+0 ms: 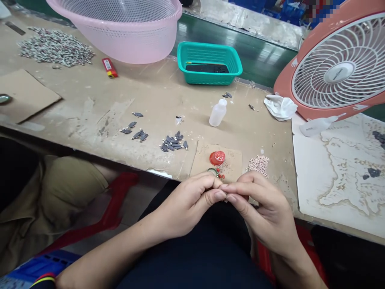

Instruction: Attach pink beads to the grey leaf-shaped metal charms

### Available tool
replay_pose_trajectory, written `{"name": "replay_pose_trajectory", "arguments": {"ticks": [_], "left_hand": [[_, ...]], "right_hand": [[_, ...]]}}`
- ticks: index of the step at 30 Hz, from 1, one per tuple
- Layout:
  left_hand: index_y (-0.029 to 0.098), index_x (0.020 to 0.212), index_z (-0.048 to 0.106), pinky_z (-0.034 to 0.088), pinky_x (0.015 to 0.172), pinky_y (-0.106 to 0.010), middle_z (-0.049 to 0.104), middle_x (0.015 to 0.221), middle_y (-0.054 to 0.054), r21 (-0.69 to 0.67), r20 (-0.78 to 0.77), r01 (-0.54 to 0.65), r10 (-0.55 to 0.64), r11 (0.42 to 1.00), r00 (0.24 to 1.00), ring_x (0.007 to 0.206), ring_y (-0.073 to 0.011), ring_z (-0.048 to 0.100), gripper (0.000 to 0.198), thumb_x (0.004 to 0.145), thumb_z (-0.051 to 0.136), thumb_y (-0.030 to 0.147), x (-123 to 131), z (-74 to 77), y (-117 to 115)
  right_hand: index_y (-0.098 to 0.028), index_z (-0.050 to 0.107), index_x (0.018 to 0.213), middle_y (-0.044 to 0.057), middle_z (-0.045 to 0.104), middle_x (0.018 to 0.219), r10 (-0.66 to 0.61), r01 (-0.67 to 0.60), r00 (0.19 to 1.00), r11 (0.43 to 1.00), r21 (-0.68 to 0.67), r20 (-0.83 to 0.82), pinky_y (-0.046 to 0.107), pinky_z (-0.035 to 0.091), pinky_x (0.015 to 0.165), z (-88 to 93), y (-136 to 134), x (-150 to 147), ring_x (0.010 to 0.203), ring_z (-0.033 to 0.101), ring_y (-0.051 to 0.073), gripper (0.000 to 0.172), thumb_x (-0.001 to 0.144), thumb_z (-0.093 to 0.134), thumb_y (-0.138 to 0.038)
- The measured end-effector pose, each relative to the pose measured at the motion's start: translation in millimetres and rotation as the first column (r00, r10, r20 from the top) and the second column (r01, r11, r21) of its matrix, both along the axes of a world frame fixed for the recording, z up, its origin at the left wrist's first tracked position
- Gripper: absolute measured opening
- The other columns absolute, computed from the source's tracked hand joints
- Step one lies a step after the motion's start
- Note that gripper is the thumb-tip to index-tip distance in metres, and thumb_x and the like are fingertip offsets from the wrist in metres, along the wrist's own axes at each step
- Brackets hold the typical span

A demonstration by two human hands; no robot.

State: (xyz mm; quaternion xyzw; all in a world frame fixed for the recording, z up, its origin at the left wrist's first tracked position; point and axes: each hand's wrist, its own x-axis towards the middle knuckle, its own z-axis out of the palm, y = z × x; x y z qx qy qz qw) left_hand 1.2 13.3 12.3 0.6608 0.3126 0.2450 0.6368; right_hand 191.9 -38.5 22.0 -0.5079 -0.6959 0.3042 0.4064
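My left hand (192, 200) and my right hand (264, 204) meet at the fingertips over the table's front edge. Both are closed in a pinch; whatever lies between the fingertips is too small to make out. Just beyond them, a piece of cardboard (198, 160) bears a small red cup (219, 157), a bottle cap (212, 171) and red bits (221, 176). To its right is a heap of tiny pinkish beads (258, 165). Left of the cardboard lies a cluster of dark leaf-shaped pieces (172, 142), with smaller groups (140, 135) farther left.
A white bottle (218, 113) stands mid-table. Behind are a green basket (209, 78), a pink basket (132, 40) and an orange fan (337, 72). A lighter (109, 68) and a pile of small parts (55, 46) lie left. A person's leg (69, 180) shows at left.
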Motion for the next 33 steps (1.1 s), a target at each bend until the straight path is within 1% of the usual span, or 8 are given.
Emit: {"name": "replay_pose_trajectory", "arguments": {"ticks": [8, 14, 18, 21, 24, 26, 29, 33], "left_hand": [[0.014, 0.081, 0.062, 0.043, 0.058, -0.020, 0.053, 0.071, 0.002, -0.410, 0.009, -0.077, 0.089, 0.909, 0.996, 0.063, -0.0092, 0.049, 0.029, 0.094, 0.059, 0.040, -2.7, -5.0, -7.0], [0.015, 0.083, 0.063, 0.045, 0.057, -0.020, 0.054, 0.072, 0.002, -0.411, 0.021, -0.156, 0.180, 0.898, 0.983, 0.064, -0.0096, 0.050, 0.028, 0.093, 0.062, 0.041, -4.8, -8.8, -13.2], [0.015, 0.079, 0.059, 0.045, 0.059, -0.021, 0.052, 0.071, 0.002, -0.359, 0.071, -0.170, 0.209, 0.918, 0.975, 0.061, -0.0089, 0.050, 0.029, 0.095, 0.059, 0.039, -3.1, -7.3, -16.3], [0.016, 0.078, 0.060, 0.045, 0.059, -0.022, 0.053, 0.071, 0.002, -0.261, 0.052, -0.191, 0.211, 0.946, 0.976, 0.061, -0.0097, 0.050, 0.027, 0.096, 0.058, 0.036, -5.1, -6.5, -15.5], [0.017, 0.081, 0.065, 0.047, 0.067, -0.025, 0.062, 0.076, -0.001, 0.026, -0.041, -0.285, 0.286, 0.958, 0.957, 0.070, -0.0132, 0.057, 0.022, 0.096, 0.059, 0.032, -18.6, -8.1, -3.1], [0.018, 0.087, 0.068, 0.046, 0.073, -0.027, 0.067, 0.085, -0.003, 0.332, -0.142, -0.406, 0.470, 0.852, 0.871, 0.079, -0.0159, 0.060, 0.018, 0.096, 0.060, 0.031, -34.6, -10.6, 12.9], [0.021, 0.103, 0.069, 0.045, 0.074, -0.030, 0.069, 0.098, -0.005, 0.650, -0.324, -0.414, 0.725, 0.637, 0.607, 0.084, -0.0197, 0.061, 0.022, 0.094, 0.061, 0.039, -60.7, -15.1, 40.5], [0.025, 0.101, 0.072, 0.043, 0.069, -0.032, 0.072, 0.100, -0.004, 0.609, -0.529, -0.317, 0.670, 0.727, 0.522, 0.084, -0.0237, 0.065, 0.025, 0.089, 0.065, 0.046, -80.0, -18.0, 61.9]], "right_hand": [[-0.021, 0.065, 0.094, -0.002, 0.058, 0.082, 0.017, -0.020, 0.988, 1.000, 0.015, 0.151, 0.021, 0.046, 0.063, -4.3, 2.0, -4.3, 0.073, 0.056, 0.008, 0.007, 0.092, 0.063, -0.015], [-0.020, 0.060, 0.096, -0.001, 0.057, 0.089, -0.059, 0.035, 0.970, 0.994, 0.103, 0.238, 0.022, 0.048, 0.069, -12.3, -3.0, -14.1, 0.077, 0.056, 0.009, 0.006, 0.094, 0.059, -0.014], [-0.023, 0.060, 0.095, -0.002, 0.056, 0.087, -0.034, 0.034, 0.991, 0.999, 0.001, 0.126, 0.023, 0.047, 0.068, -11.0, -3.0, -18.1, 0.076, 0.057, 0.009, 0.007, 0.097, 0.056, -0.018], [-0.024, 0.059, 0.093, -0.002, 0.056, 0.085, -0.034, 0.039, 0.995, 0.998, -0.050, 0.089, 0.024, 0.046, 0.067, -10.9, -2.5, -21.4, 0.075, 0.057, 0.010, 0.007, 0.097, 0.056, -0.020], [-0.024, 0.057, 0.093, -0.002, 0.055, 0.086, -0.081, 0.085, 0.990, 0.996, -0.030, 0.115, 0.025, 0.044, 0.069, -11.5, -0.1, -22.8, 0.077, 0.055, 0.011, 0.008, 0.098, 0.053, -0.019], [-0.024, 0.056, 0.093, -0.001, 0.054, 0.086, -0.152, 0.155, 0.979, 0.988, -0.017, 0.133, 0.026, 0.043, 0.068, -11.0, 3.7, -21.1, 0.076, 0.053, 0.012, 0.009, 0.099, 0.051, -0.020], [-0.023, 0.057, 0.091, -0.001, 0.052, 0.082, -0.246, 0.254, 0.953, 0.967, -0.023, 0.177, 0.027, 0.041, 0.066, -9.5, 12.7, -15.2, 0.073, 0.050, 0.013, 0.011, 0.100, 0.050, -0.024], [-0.023, 0.059, 0.089, 0.000, 0.053, 0.081, -0.273, 0.286, 0.926, 0.958, -0.013, 0.261, 0.029, 0.041, 0.066, -9.3, 26.4, -7.8, 0.071, 0.050, 0.014, 0.015, 0.099, 0.051, -0.030]]}}
